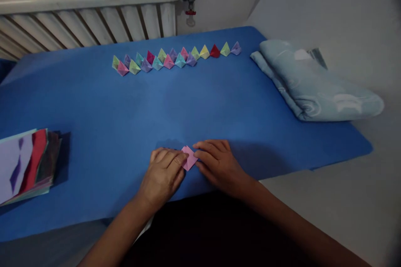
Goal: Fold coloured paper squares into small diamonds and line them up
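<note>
A small pink paper [189, 162], folded into a diamond shape, lies near the front edge of the blue table. My left hand [163, 170] has its fingers bent together over the paper's left side, the fingertips pressing on it. From the right, my right hand [219, 162] grips the right corner with curled fingers, its fingertips touching the edge. Parts of both side corners are hidden under the fingers. Toward the back, rows of folded paper pieces [168, 61] in several colours stand on the table.
At the left lies a stack of coloured paper sheets [40, 154], purple and red among them. A folded light-blue cloth [313, 83] rests on the right end of the blue table [103, 129]. Behind it are a white radiator [94, 2] and a valve with a red handle [190, 12].
</note>
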`<action>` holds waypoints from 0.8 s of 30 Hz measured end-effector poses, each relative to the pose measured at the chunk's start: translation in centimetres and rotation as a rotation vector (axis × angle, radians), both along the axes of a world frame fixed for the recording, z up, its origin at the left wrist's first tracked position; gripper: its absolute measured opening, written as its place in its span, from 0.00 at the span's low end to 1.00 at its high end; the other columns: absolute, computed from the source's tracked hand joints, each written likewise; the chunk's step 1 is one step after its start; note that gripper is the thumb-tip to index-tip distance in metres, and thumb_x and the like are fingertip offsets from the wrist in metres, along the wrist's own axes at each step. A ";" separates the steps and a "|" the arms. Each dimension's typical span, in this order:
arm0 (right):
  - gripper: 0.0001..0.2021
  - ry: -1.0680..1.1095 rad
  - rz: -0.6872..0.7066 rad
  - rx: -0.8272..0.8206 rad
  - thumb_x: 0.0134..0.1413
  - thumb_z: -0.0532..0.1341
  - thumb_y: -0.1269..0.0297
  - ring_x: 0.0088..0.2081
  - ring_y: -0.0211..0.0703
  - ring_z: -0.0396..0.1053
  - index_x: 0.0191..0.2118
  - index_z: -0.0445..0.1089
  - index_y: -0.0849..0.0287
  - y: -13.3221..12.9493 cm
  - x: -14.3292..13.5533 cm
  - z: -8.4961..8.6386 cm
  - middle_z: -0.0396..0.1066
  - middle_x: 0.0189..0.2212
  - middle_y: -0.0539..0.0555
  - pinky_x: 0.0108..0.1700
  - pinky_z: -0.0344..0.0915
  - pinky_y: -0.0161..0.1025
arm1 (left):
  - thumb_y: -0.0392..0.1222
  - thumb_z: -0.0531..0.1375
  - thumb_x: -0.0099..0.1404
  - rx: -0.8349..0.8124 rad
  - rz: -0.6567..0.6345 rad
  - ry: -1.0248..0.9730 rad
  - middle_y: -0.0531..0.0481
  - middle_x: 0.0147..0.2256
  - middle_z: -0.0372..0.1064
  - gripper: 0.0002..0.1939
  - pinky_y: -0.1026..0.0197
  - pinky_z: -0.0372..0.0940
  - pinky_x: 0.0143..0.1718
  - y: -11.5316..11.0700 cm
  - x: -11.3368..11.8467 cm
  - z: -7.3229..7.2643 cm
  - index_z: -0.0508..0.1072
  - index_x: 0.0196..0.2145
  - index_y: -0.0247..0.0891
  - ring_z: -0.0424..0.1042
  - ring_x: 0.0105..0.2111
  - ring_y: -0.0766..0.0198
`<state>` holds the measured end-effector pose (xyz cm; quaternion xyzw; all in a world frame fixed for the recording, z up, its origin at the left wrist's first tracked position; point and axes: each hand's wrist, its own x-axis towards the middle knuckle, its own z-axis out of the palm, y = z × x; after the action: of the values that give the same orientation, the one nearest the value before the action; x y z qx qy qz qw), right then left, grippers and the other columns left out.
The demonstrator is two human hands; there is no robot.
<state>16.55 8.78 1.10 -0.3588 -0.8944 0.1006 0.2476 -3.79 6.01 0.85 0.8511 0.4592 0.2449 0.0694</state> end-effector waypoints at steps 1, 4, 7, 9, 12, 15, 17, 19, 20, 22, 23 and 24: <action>0.09 0.008 -0.002 0.003 0.60 0.55 0.71 0.46 0.46 0.65 0.43 0.70 0.59 0.0 0.0 0.0 0.73 0.45 0.56 0.47 0.56 0.44 | 0.33 0.55 0.66 0.002 0.000 -0.002 0.46 0.41 0.73 0.12 0.52 0.59 0.47 0.0 0.0 0.0 0.69 0.47 0.35 0.68 0.42 0.58; 0.09 0.007 0.039 -0.003 0.61 0.54 0.72 0.42 0.43 0.66 0.41 0.71 0.58 0.1 0.0 0.1 0.74 0.40 0.53 0.44 0.55 0.43 | 0.32 0.55 0.66 0.035 -0.003 -0.005 0.46 0.41 0.73 0.11 0.51 0.59 0.46 -0.1 0.0 -0.1 0.70 0.46 0.36 0.69 0.42 0.58; 0.09 0.010 0.071 0.001 0.62 0.54 0.71 0.41 0.42 0.66 0.42 0.71 0.57 0.3 0.0 -0.1 0.74 0.38 0.52 0.43 0.55 0.42 | 0.32 0.55 0.66 0.052 -0.001 0.009 0.47 0.41 0.74 0.11 0.50 0.59 0.47 -0.1 0.0 -0.1 0.71 0.45 0.37 0.69 0.41 0.59; 0.09 0.018 0.080 0.004 0.62 0.54 0.71 0.42 0.42 0.66 0.42 0.71 0.57 0.3 0.0 -0.2 0.74 0.39 0.52 0.43 0.55 0.42 | 0.33 0.55 0.66 0.056 0.002 0.021 0.47 0.41 0.74 0.10 0.49 0.58 0.48 -0.2 0.1 -0.1 0.72 0.44 0.37 0.70 0.41 0.59; 0.10 0.012 0.084 -0.003 0.63 0.53 0.71 0.43 0.43 0.66 0.42 0.72 0.56 0.3 0.1 -0.3 0.74 0.41 0.53 0.43 0.55 0.42 | 0.33 0.56 0.66 0.084 0.009 0.033 0.49 0.40 0.75 0.08 0.49 0.58 0.50 -0.2 0.2 0.0 0.73 0.42 0.39 0.72 0.40 0.60; 0.10 -0.021 0.094 -0.014 0.62 0.54 0.71 0.43 0.43 0.65 0.42 0.72 0.55 0.3 0.2 -0.4 0.73 0.41 0.53 0.43 0.56 0.42 | 0.33 0.56 0.67 0.130 0.005 0.047 0.49 0.41 0.76 0.08 0.49 0.58 0.50 -0.2 0.3 0.3 0.73 0.40 0.39 0.73 0.39 0.61; 0.11 -0.037 0.105 -0.019 0.62 0.53 0.71 0.43 0.43 0.64 0.43 0.72 0.55 0.4 0.3 -0.4 0.73 0.42 0.53 0.44 0.57 0.42 | 0.33 0.56 0.67 0.158 -0.005 0.060 0.49 0.44 0.75 0.07 0.49 0.58 0.50 -0.2 0.5 0.5 0.73 0.40 0.39 0.73 0.38 0.62; 0.11 -0.043 0.114 -0.024 0.62 0.53 0.72 0.43 0.43 0.64 0.44 0.72 0.56 0.5 0.3 -0.4 0.73 0.43 0.53 0.44 0.57 0.43 | 0.32 0.56 0.66 0.175 -0.017 0.075 0.49 0.46 0.75 0.07 0.48 0.58 0.50 -0.1 0.6 0.7 0.73 0.39 0.39 0.73 0.38 0.62; 0.11 -0.043 0.118 -0.027 0.62 0.53 0.72 0.43 0.43 0.64 0.44 0.72 0.56 0.5 0.3 -0.4 0.73 0.43 0.53 0.44 0.57 0.43 | 0.32 0.56 0.66 0.178 -0.024 0.081 0.50 0.45 0.75 0.07 0.48 0.58 0.50 0.0 0.6 0.7 0.73 0.39 0.39 0.73 0.37 0.62; 0.11 -0.042 0.128 -0.034 0.62 0.53 0.71 0.44 0.44 0.64 0.44 0.71 0.56 0.5 0.4 -0.3 0.73 0.43 0.53 0.44 0.57 0.43 | 0.32 0.56 0.66 0.179 -0.033 0.085 0.51 0.44 0.76 0.07 0.48 0.57 0.50 0.0 0.6 0.8 0.73 0.40 0.39 0.73 0.37 0.61; 0.11 -0.032 0.124 -0.036 0.62 0.54 0.71 0.44 0.44 0.65 0.44 0.71 0.56 0.4 0.4 -0.2 0.73 0.44 0.53 0.44 0.57 0.44 | 0.32 0.56 0.67 0.175 -0.033 0.087 0.51 0.43 0.76 0.07 0.48 0.57 0.50 0.0 0.5 0.7 0.73 0.39 0.39 0.73 0.38 0.61; 0.11 -0.013 0.113 -0.041 0.62 0.54 0.72 0.44 0.44 0.65 0.44 0.71 0.56 0.2 0.4 -0.1 0.73 0.44 0.53 0.44 0.57 0.44 | 0.32 0.56 0.67 0.167 -0.034 0.091 0.51 0.43 0.76 0.07 0.47 0.56 0.51 0.0 0.5 0.7 0.73 0.39 0.39 0.73 0.39 0.61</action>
<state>16.95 9.02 0.98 -0.3134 -0.9125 0.1303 0.2282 -3.28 6.04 1.57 0.8717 0.4256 0.2421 -0.0184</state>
